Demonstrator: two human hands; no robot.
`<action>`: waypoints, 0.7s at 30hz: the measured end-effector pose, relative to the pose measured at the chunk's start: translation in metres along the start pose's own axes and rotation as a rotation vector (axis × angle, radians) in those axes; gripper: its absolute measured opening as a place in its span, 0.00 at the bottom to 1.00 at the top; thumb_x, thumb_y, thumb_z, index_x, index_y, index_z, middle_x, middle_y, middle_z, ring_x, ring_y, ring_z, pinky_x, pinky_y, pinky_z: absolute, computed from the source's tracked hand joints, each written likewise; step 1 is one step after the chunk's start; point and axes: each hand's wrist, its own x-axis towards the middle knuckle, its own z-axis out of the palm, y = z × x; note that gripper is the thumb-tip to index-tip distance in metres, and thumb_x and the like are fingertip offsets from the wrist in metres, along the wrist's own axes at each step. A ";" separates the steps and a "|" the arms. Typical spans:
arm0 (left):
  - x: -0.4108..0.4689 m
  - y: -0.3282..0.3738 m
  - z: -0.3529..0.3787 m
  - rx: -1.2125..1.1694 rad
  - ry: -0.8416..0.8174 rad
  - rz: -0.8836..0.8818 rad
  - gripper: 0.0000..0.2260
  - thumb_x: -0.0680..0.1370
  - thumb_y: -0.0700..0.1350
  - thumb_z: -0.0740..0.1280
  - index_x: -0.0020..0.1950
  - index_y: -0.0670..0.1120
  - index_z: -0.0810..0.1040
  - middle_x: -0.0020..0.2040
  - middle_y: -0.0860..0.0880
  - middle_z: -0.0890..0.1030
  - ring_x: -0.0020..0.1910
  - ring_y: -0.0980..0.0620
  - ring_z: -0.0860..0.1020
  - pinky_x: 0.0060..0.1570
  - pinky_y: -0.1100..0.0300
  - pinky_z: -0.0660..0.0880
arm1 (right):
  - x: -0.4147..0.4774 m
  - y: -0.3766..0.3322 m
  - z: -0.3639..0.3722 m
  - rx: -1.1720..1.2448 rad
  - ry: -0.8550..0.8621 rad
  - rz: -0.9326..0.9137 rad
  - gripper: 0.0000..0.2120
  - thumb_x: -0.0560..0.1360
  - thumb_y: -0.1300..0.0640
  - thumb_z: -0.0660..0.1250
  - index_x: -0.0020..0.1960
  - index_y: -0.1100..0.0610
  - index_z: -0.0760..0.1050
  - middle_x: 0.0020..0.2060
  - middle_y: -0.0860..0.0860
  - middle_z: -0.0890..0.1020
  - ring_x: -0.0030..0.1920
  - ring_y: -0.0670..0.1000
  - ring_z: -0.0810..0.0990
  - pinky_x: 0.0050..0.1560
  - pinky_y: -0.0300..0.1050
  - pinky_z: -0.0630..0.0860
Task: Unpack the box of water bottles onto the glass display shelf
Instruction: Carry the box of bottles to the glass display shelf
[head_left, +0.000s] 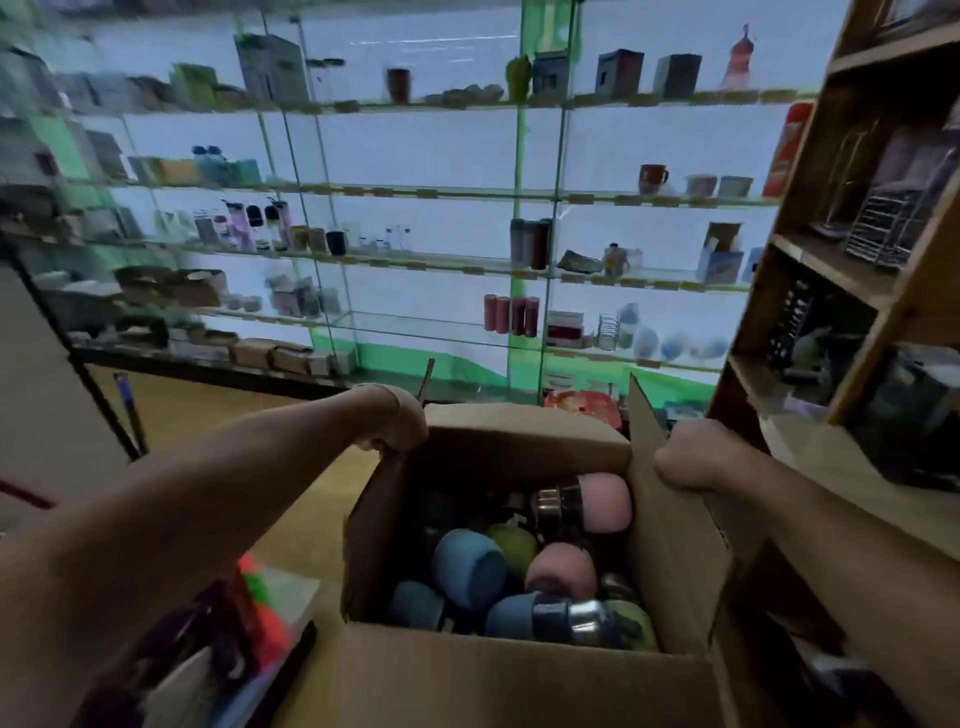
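An open cardboard box (519, 680) fills the lower middle of the view, held off the floor. Inside lie several water bottles: a pink one (605, 501) at the back right, a blue one (467, 569), another pink one (561, 571), a green one (514, 543) and a blue bottle with a metal band (550, 618). My left hand (395, 421) grips the box's far left edge. My right hand (696, 460) grips the upright right flap. The glass display shelf (426, 325) stands ahead, lit from behind.
The glass shelves hold mugs, boxes and several dark red bottles (511, 314). A wooden shelving unit (857, 280) rises close on the right. A dark-framed pale panel (47, 374) stands at the left, tan floor between. Colourful items (260, 608) lie at the lower left.
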 end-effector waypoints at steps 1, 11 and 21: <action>0.009 -0.006 -0.005 -0.021 0.010 -0.023 0.09 0.75 0.35 0.57 0.35 0.45 0.68 0.32 0.47 0.66 0.26 0.52 0.65 0.18 0.67 0.58 | 0.015 -0.009 -0.002 -0.014 0.012 -0.029 0.07 0.75 0.58 0.62 0.42 0.61 0.71 0.47 0.59 0.78 0.46 0.58 0.79 0.38 0.41 0.71; 0.168 -0.062 -0.052 0.033 -0.033 -0.082 0.06 0.75 0.38 0.57 0.41 0.43 0.72 0.35 0.44 0.71 0.26 0.50 0.66 0.23 0.62 0.61 | 0.178 -0.108 0.016 -0.061 -0.048 -0.110 0.06 0.75 0.58 0.62 0.41 0.60 0.71 0.46 0.58 0.77 0.43 0.56 0.75 0.37 0.39 0.70; 0.319 -0.110 -0.133 0.176 -0.036 -0.026 0.08 0.77 0.36 0.55 0.43 0.39 0.74 0.36 0.42 0.73 0.28 0.48 0.70 0.24 0.61 0.66 | 0.317 -0.216 0.009 -0.067 -0.036 -0.082 0.11 0.76 0.58 0.62 0.52 0.64 0.78 0.54 0.61 0.80 0.54 0.60 0.80 0.47 0.45 0.76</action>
